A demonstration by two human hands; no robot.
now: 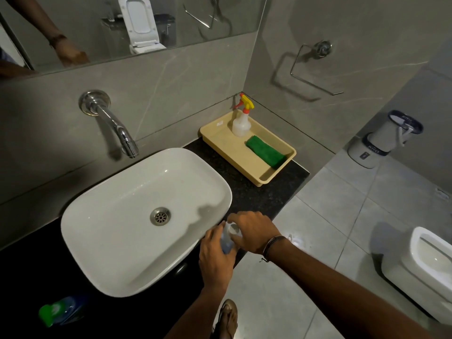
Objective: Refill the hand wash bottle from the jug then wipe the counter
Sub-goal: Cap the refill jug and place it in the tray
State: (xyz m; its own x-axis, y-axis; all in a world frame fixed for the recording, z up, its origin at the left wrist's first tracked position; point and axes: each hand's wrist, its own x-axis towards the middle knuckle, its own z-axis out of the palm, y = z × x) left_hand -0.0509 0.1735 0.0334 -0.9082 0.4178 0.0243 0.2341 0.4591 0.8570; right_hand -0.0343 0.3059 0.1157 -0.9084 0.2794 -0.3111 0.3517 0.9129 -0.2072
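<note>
Dark granite surface [244,192] beside basin [146,216]. Left hand [215,260] grips hand wash bottle [226,243] at the front edge; right hand [254,231] closes over its top. Jug [61,310] lies untouched, green cloth [265,150] in tray [244,165]: refill barely begun, wiping pending.

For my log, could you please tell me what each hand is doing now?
Left hand: closed around the hand wash bottle.
Right hand: fingers on the bottle's top.

White ceramic oval basin [117,216]; black speckled granite counter [256,192]; beige plastic rectangular tray [244,165]; green folded cloth [265,150]; translucent white spray bottle [241,126], yellow-red trigger; grey veined wall tiles [183,94].
</note>
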